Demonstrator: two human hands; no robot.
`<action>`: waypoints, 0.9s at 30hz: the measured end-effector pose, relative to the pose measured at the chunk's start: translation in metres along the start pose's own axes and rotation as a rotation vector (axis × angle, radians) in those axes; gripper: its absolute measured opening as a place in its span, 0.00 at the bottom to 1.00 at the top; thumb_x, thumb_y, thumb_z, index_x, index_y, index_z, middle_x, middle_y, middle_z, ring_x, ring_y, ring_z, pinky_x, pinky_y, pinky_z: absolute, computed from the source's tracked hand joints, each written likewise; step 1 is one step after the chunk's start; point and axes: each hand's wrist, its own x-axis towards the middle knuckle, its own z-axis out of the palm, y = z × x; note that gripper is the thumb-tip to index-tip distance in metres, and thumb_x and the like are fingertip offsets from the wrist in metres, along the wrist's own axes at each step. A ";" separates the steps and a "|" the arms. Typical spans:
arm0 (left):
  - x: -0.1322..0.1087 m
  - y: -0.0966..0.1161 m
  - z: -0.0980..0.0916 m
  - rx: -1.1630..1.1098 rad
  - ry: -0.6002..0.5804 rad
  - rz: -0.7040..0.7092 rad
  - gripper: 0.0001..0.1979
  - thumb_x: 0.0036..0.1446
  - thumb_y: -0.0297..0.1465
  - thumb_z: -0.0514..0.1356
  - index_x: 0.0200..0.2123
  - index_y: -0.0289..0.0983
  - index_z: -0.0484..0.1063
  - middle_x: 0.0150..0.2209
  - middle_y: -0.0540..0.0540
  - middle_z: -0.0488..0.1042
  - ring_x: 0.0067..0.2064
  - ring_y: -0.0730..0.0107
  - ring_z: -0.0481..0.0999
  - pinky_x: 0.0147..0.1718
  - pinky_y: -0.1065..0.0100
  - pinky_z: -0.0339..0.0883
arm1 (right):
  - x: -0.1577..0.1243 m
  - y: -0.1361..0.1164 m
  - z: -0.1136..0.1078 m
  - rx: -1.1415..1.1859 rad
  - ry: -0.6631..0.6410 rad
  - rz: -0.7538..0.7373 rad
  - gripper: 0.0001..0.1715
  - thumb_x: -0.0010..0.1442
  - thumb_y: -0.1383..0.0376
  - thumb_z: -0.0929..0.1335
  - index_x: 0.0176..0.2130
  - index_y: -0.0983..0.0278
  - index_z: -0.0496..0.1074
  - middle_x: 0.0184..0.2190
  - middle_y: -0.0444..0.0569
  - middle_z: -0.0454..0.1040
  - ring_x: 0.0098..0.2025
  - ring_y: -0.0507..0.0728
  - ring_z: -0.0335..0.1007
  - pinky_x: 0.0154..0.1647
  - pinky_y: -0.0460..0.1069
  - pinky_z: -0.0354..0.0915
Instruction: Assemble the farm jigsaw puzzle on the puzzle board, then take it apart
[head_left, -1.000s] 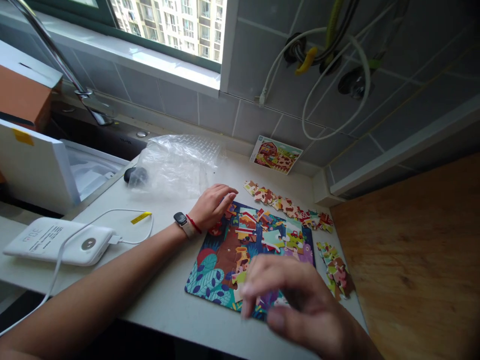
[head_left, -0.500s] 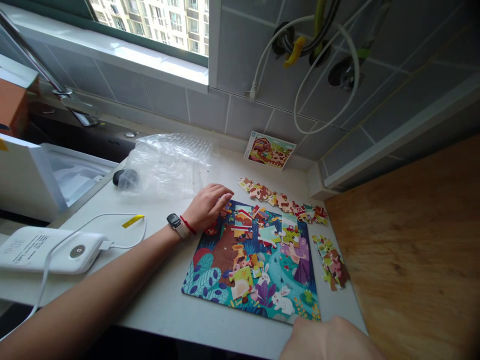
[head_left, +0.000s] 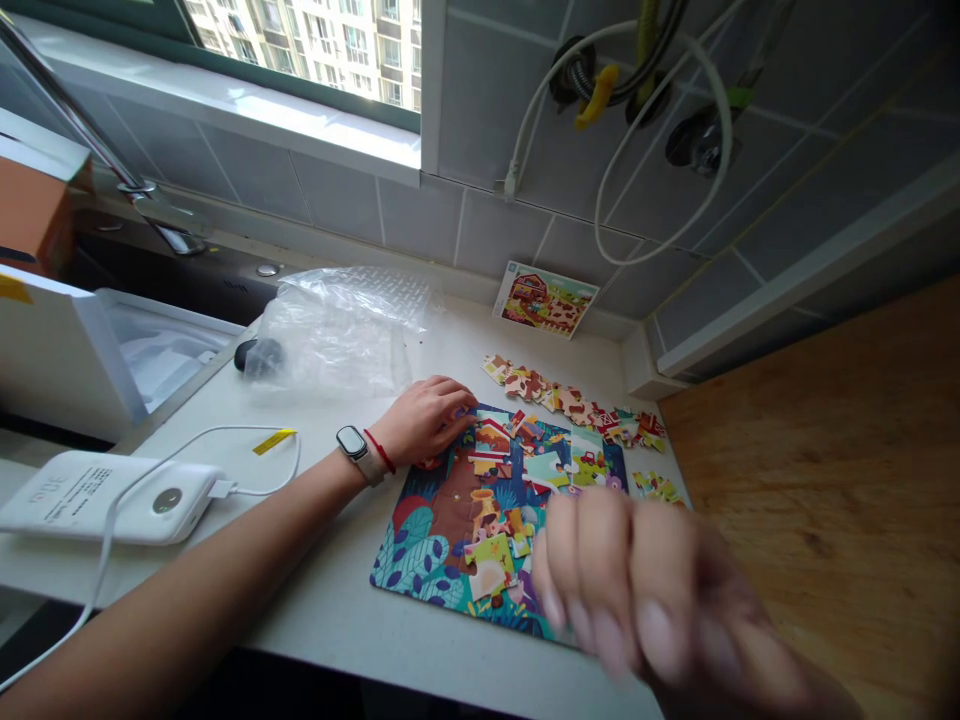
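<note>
A dark blue jigsaw board (head_left: pixel 420 530) with a forest scene of rabbits and plants lies on the counter. Loose farm-picture puzzle pieces (head_left: pixel 491 565) lie on top of it, some joined, one group showing a red car. My left hand (head_left: pixel 427 420) rests at the board's far left corner, fingers bent together and tips hidden, so what is under them does not show. In front of the board's right part, my right hand (head_left: pixel 615 580) is raised near the camera, blurred, with curled fingers. Its palm is turned away, and it covers much of the board.
More puzzle pieces (head_left: pixel 574 405) form a row beyond the board; others (head_left: pixel 656 487) lie at its right. A farm picture card (head_left: pixel 546 300) leans on the wall. Plastic wrapping (head_left: pixel 330 340), a white power bank (head_left: pixel 112 497) with cable, and a wooden board (head_left: pixel 825 480) surround the area.
My right hand has risen from the bottom edge to over the board's right side. My left hand stays at the corner, its fingers now bent further down.
</note>
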 end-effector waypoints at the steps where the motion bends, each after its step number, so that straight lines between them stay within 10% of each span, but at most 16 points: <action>1: -0.001 0.000 -0.001 0.005 -0.032 0.019 0.13 0.72 0.36 0.56 0.52 0.39 0.77 0.52 0.38 0.81 0.53 0.51 0.79 0.54 0.49 0.74 | 0.010 0.014 0.005 0.120 0.120 0.004 0.20 0.73 0.47 0.61 0.38 0.51 0.75 0.29 0.48 0.75 0.35 0.62 0.77 0.39 0.58 0.76; 5: -0.003 -0.005 -0.007 -0.029 -0.127 0.071 0.17 0.68 0.29 0.57 0.58 0.38 0.74 0.57 0.37 0.79 0.57 0.51 0.78 0.58 0.49 0.73 | 0.030 0.074 0.020 -0.017 0.258 0.040 0.10 0.71 0.61 0.66 0.38 0.57 0.77 0.34 0.48 0.77 0.38 0.60 0.76 0.40 0.56 0.73; 9: -0.002 -0.022 -0.013 -0.124 -0.143 0.038 0.21 0.66 0.34 0.63 0.61 0.37 0.72 0.57 0.37 0.78 0.58 0.51 0.77 0.60 0.49 0.72 | 0.024 0.110 0.024 -0.415 -0.005 -0.054 0.10 0.68 0.66 0.69 0.48 0.58 0.79 0.48 0.53 0.80 0.52 0.64 0.75 0.57 0.63 0.72; 14: 0.000 -0.032 -0.014 -0.114 -0.061 -0.110 0.26 0.61 0.38 0.71 0.60 0.38 0.73 0.52 0.39 0.78 0.52 0.53 0.78 0.56 0.51 0.74 | 0.015 0.120 0.021 -0.636 -0.135 -0.024 0.21 0.66 0.65 0.72 0.58 0.59 0.78 0.68 0.57 0.68 0.74 0.71 0.57 0.72 0.71 0.60; 22: 0.002 -0.022 -0.012 -0.339 0.164 -0.283 0.13 0.60 0.36 0.69 0.47 0.39 0.80 0.40 0.47 0.75 0.35 0.70 0.79 0.36 0.66 0.79 | 0.017 0.129 0.027 -0.683 -0.133 0.039 0.21 0.71 0.62 0.71 0.62 0.53 0.77 0.67 0.53 0.71 0.73 0.70 0.59 0.72 0.69 0.62; 27: 0.005 -0.009 -0.015 -0.752 0.119 -0.466 0.21 0.55 0.48 0.72 0.36 0.36 0.75 0.33 0.47 0.79 0.34 0.65 0.84 0.32 0.67 0.80 | 0.019 0.130 0.026 -0.621 -0.035 0.096 0.23 0.64 0.62 0.77 0.58 0.58 0.77 0.67 0.57 0.69 0.71 0.70 0.63 0.70 0.68 0.65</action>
